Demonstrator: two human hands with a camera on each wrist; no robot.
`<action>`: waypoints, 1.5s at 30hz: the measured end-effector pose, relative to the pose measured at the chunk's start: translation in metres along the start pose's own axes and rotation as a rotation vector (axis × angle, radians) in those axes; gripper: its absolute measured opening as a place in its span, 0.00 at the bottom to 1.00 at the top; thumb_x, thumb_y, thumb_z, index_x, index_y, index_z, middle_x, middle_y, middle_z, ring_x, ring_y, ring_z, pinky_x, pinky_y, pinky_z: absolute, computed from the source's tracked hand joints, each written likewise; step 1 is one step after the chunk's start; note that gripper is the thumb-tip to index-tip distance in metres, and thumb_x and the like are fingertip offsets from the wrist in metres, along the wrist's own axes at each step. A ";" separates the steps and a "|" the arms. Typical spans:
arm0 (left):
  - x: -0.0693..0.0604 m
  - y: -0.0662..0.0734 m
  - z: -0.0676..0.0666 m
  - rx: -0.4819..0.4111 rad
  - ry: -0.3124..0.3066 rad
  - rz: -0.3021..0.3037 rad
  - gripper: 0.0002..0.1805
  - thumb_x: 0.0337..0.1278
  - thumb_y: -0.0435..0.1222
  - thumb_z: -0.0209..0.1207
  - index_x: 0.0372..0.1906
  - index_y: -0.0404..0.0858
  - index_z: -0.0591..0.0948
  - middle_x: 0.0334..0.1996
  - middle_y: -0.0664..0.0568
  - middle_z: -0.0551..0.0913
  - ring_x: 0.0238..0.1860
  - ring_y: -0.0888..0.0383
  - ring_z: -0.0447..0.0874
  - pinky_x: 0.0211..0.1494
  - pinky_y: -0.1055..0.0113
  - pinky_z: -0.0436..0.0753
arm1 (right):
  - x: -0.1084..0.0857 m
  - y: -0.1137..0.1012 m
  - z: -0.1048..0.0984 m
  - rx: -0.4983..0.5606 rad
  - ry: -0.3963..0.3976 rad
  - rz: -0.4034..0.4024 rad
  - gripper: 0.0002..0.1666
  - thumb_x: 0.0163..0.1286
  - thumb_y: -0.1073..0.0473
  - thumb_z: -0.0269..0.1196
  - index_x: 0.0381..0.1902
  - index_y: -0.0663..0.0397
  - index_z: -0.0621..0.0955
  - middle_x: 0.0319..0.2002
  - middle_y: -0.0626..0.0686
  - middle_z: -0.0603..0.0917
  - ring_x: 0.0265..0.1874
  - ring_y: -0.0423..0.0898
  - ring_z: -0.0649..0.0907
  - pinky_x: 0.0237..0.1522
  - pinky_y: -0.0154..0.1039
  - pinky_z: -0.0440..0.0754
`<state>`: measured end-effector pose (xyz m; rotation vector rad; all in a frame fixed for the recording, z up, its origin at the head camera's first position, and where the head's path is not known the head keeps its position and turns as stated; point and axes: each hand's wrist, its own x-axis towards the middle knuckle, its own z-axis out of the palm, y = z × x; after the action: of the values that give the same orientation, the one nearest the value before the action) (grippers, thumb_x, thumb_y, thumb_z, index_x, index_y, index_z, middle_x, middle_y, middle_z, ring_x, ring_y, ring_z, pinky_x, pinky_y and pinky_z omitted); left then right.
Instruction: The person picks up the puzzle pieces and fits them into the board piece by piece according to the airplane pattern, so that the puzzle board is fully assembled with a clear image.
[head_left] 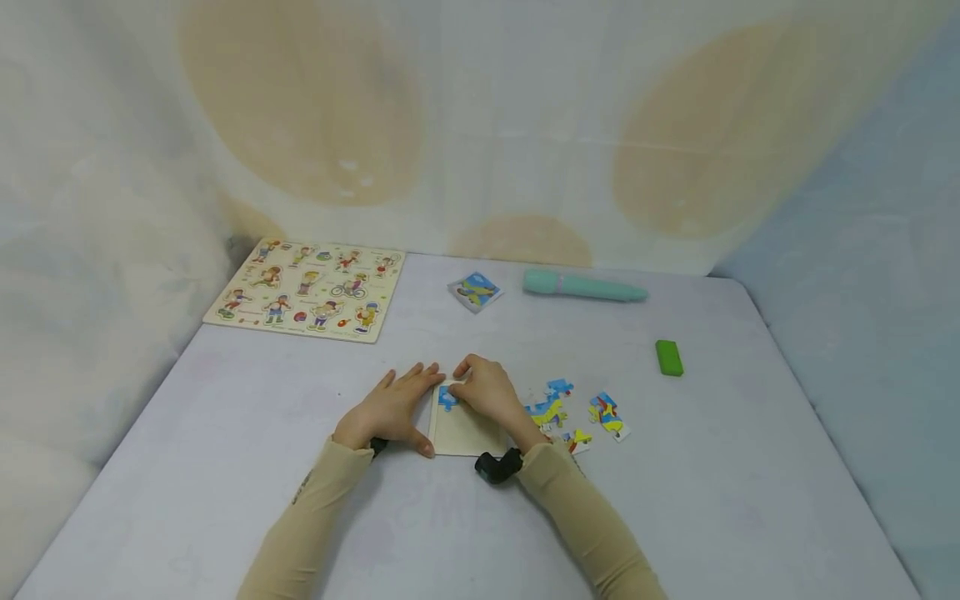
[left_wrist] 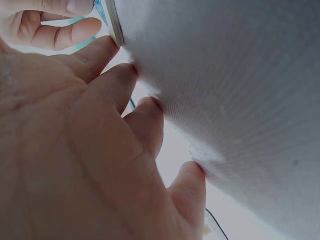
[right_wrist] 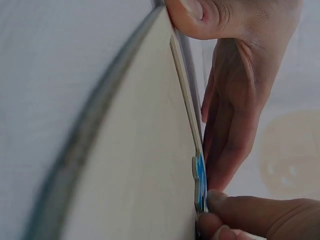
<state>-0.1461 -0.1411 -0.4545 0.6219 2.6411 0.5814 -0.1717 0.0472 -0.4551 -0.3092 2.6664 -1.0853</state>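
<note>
On the surface, we see a shallow tray, its left edge flanked by the wide-spread left hand, presumably to steady it. The right hand gathers its fingers at a blue piece in the tray's far-left corner; we cannot tell whether they pinch or press. Loose pieces lie by the tray's right edge, likely for easy reach.

A teal tapered stick lies beyond a green block.

Left hand: resting at 8 o'clock | top fingertip: touching board, 11 o'clock | right hand: showing, 10 o'clock
</note>
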 end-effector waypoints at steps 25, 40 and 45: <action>0.000 -0.001 -0.001 0.008 -0.002 -0.001 0.62 0.25 0.48 0.80 0.73 0.41 0.61 0.77 0.46 0.54 0.78 0.44 0.45 0.76 0.35 0.44 | -0.036 0.096 -0.116 0.097 0.048 0.118 0.22 0.69 0.54 0.61 0.57 0.57 0.77 0.48 0.61 0.83 0.43 0.52 0.82 0.41 0.40 0.81; 0.001 0.006 -0.001 -0.057 -0.053 0.012 0.64 0.28 0.43 0.80 0.74 0.31 0.55 0.77 0.38 0.49 0.78 0.39 0.41 0.78 0.43 0.49 | -0.038 0.110 -0.119 0.086 -0.039 0.076 0.25 0.57 0.67 0.69 0.55 0.60 0.79 0.48 0.60 0.82 0.42 0.50 0.81 0.48 0.43 0.80; 0.002 0.007 -0.001 -0.038 -0.057 0.019 0.66 0.28 0.44 0.80 0.74 0.29 0.53 0.77 0.35 0.47 0.78 0.38 0.41 0.78 0.42 0.48 | -0.038 0.111 -0.114 0.050 -0.047 0.103 0.22 0.57 0.66 0.70 0.51 0.59 0.81 0.48 0.58 0.81 0.43 0.49 0.79 0.48 0.43 0.79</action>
<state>-0.1453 -0.1350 -0.4511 0.6437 2.5674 0.6084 -0.1818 0.2101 -0.4485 -0.1830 2.5782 -1.0968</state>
